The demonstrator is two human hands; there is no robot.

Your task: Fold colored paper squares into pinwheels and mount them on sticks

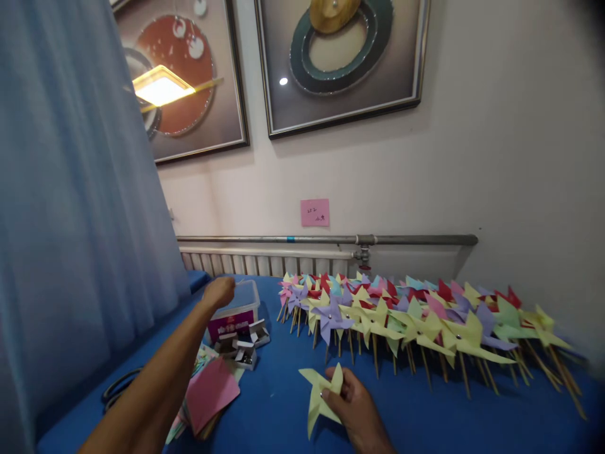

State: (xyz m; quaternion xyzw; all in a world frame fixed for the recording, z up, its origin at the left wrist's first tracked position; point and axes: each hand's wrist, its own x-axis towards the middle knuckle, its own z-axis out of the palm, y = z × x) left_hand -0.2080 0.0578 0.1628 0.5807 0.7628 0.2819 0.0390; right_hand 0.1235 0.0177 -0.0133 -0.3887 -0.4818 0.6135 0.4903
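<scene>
My right hand [355,403] holds a pale yellow folded paper pinwheel [319,394] just above the blue table [416,416], thumb pressed at its centre. My left hand [218,292] is stretched far forward, fingers closed, over the rim of a clear plastic box [241,308] with a purple label; whether it grips something small I cannot tell. Beyond the right hand lies a long row of finished paper pinwheels [416,321] on wooden sticks, in yellow, purple, green, red and pink.
Small white open boxes [246,347] sit beside the plastic box. A stack of coloured paper sheets [210,391], pink on top, lies at the near left. A blue curtain [70,221] hangs at left. A radiator and metal pipe [326,240] run along the wall.
</scene>
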